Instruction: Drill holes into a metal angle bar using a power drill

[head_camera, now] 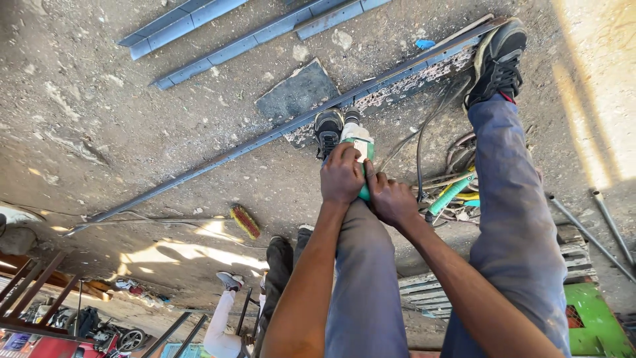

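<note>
Evidently the work in hand is cutting or grinding a long steel bar (265, 137) that lies slantwise across the dirt ground (99, 79), from the lower left towards the upper right edge. Both hands close around a green-and-white power tool (360, 154), probably an angle grinder: the left hand (341, 175) wraps its body from above, and the right hand (392, 201) grips it just beside, lower down. The tool's head meets the bar right by the person's left shoe (328, 130), which treads on the bar; the right shoe (497, 59) presses its far end. By my judgement the tool is set on the bar, and the next move calls for steady downward pressure with both feet keeping the steel from shifting.

A dark flat plate (297, 91) lies under the bar. Grey channel sections (252, 30) lie near the ground's upper edge. A tangle of cables (430, 126) trails right of the tool. A brush (244, 221) with red and yellow bristles lies below the bar. A green panel (596, 325) sits at the lower right corner. No packages, labels or signs can be made out.
</note>
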